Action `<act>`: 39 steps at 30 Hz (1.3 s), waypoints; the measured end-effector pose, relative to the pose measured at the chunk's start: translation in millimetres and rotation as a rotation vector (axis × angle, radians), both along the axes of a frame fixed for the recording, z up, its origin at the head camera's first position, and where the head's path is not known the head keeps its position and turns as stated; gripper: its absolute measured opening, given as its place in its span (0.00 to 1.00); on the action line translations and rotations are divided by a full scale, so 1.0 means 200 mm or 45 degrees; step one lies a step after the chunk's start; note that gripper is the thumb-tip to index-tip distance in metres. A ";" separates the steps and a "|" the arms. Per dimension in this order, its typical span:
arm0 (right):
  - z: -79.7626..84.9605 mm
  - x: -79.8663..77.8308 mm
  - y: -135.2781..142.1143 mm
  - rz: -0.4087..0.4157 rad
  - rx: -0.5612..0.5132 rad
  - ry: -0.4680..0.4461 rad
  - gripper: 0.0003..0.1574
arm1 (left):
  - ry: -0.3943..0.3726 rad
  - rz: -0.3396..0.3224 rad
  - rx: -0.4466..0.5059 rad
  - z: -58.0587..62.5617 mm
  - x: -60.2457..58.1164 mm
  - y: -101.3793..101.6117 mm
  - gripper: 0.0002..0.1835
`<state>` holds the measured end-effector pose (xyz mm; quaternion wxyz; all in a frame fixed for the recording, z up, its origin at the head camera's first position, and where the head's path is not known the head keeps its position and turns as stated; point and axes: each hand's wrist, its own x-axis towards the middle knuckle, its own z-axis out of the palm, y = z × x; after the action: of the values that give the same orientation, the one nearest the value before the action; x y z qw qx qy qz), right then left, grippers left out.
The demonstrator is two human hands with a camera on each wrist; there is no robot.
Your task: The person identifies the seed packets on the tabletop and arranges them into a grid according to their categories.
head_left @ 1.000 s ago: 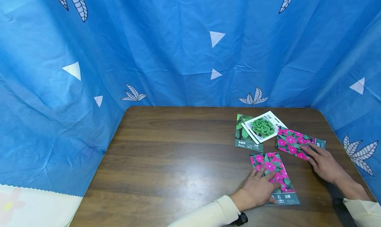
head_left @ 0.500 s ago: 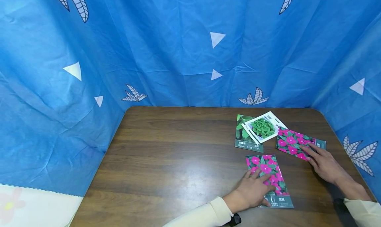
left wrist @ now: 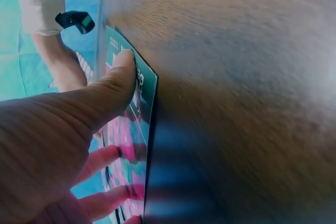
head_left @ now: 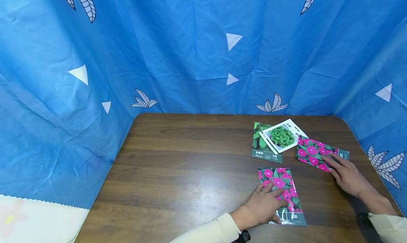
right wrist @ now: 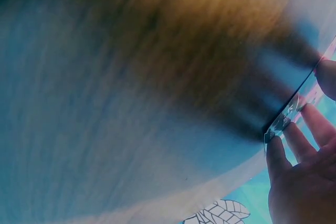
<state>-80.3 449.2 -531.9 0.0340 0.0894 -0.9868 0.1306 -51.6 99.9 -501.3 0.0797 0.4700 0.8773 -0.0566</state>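
Beneath my left hand lies a seed packet printed with pink flowers, flat on the table near its front. The fingers are spread and press on its face; in the left wrist view the thumb rests on the dark green end band. Farther back on the right, my right hand rests its extended fingertips on a second pink-flower seed packet. That packet's corner overlaps a white-bordered packet showing a leafy green plant. Partly under the white one is a green packet with a leaf picture.
The brown wooden table stretches away to the left of the packets. A blue curtain with leaf and triangle prints hangs behind it and along both sides. At lower left shows a pale cloth with a flower print.
My left hand has slid the near pink-flower seed packet left and slightly toward the front edge, away from the others. The right hand stays on its packet.
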 end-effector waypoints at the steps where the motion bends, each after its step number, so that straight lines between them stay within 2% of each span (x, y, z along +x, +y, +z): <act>1: 0.00 0.00 0.00 -0.004 -0.002 -0.007 0.37 | 0.001 0.000 0.001 0.00 0.00 -0.01 0.35; 9: 0.00 -0.01 0.01 0.002 0.017 -0.001 0.37 | 0.014 -0.011 0.019 -0.01 -0.01 -0.07 0.35; 13: -0.01 -0.01 0.02 0.014 0.015 0.005 0.36 | -0.014 -0.023 0.021 -0.01 -0.01 -0.10 0.35; 22: -0.01 0.00 0.02 0.015 -0.006 0.009 0.36 | -0.048 -0.095 0.047 0.00 -0.02 -0.19 0.35; 26: -0.01 0.00 0.02 0.004 -0.013 -0.007 0.37 | -0.046 -0.105 0.044 0.01 -0.02 -0.22 0.36; 32: -0.01 0.01 0.01 0.023 -0.037 0.032 0.36 | -0.049 -0.111 0.048 0.01 -0.02 -0.29 0.35; 39: -0.01 0.01 0.01 0.015 -0.029 0.018 0.36 | -0.041 -0.113 0.107 0.01 -0.01 -0.38 0.35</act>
<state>-78.6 450.7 -534.5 0.0411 0.0957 -0.9844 0.1416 -54.3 24.3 -500.1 0.0713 0.5122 0.8558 -0.0158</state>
